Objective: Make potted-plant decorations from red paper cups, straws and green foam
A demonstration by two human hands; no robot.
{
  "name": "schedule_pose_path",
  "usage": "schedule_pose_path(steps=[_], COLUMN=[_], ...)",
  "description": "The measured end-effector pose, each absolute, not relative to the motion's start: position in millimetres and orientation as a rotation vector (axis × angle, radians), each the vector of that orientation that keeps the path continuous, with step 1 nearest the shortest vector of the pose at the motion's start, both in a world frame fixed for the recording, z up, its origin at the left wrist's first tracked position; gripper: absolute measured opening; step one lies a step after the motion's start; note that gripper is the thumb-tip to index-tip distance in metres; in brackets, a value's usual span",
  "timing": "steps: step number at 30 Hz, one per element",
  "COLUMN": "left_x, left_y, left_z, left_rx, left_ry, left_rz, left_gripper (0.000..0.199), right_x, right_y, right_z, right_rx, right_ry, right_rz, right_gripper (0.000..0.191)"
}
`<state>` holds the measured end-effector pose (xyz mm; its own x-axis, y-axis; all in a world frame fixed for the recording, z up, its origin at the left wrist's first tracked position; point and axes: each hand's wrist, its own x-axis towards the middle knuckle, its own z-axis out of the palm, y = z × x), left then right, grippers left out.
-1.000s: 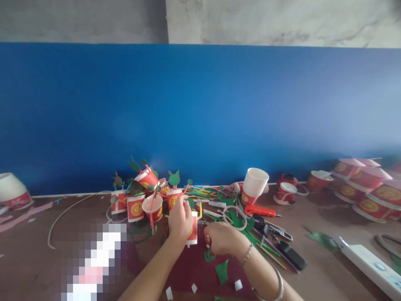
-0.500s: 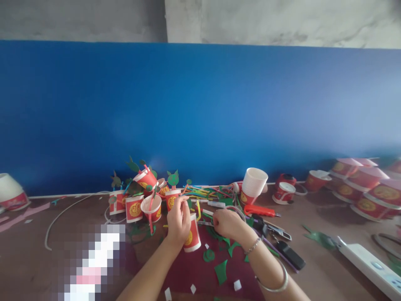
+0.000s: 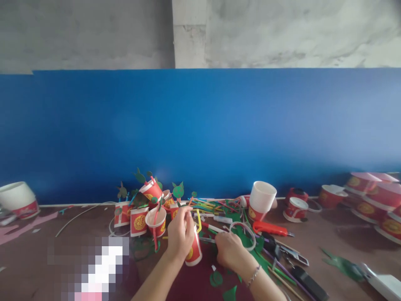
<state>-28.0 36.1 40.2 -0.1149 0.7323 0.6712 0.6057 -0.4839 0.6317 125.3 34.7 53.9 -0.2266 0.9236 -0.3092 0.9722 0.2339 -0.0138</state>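
Observation:
My left hand (image 3: 181, 232) is closed, with its fingertips pinched together behind a red and white paper cup (image 3: 194, 251). What it pinches is hidden or too small to name. A yellow bent straw (image 3: 199, 220) rises from this cup. To the right, my right hand (image 3: 228, 248) is curled low over the table at the handle end of a pair of scissors (image 3: 207, 240), whose blades point left toward the cup. Green paper scraps (image 3: 216, 279) lie below and beside my right hand.
Decorated cups (image 3: 138, 221) stand at the left. Colourful straws (image 3: 209, 205) lie behind my hands. Stacked white cups (image 3: 262, 196), a red cutter (image 3: 271, 228) and a black key fob (image 3: 308, 282) are at the right. A blue panel (image 3: 200, 133) closes the back.
The view has shifted, so the table items appear lower. My right hand and the scissors have turned slightly, and the blades show more plainly. My left hand keeps its pinch near the cup.

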Motion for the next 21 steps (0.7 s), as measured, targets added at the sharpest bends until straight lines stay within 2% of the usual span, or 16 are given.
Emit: schedule_pose_path(steps=[9,14,18,21], left_x=[-39.8,-40.1,-38.5,-38.3], left_y=[40.8,39.3,38.4,38.7], left_z=[55.7,57.0,55.9,54.9], left_rx=[1.999,2.033,2.062,2.052], left_ry=[1.538,1.479,1.463,1.456], left_rz=[1.614,1.572,1.557,1.574], left_gripper=[0.017,0.018,0.018,0.018], right_x=[146.5,145.3,127.0,113.5], right_y=[33.6,23.3,4.6,-4.7], right_z=[56.4,64.7,74.4,77.6], right_rx=[1.705,1.603,1.463,1.478], right_ry=[2.396,2.502,2.474,2.384], right_rz=[-0.382,-0.507,-0.559,-0.462], right_gripper=[0.023,0.027,0.044,0.036])
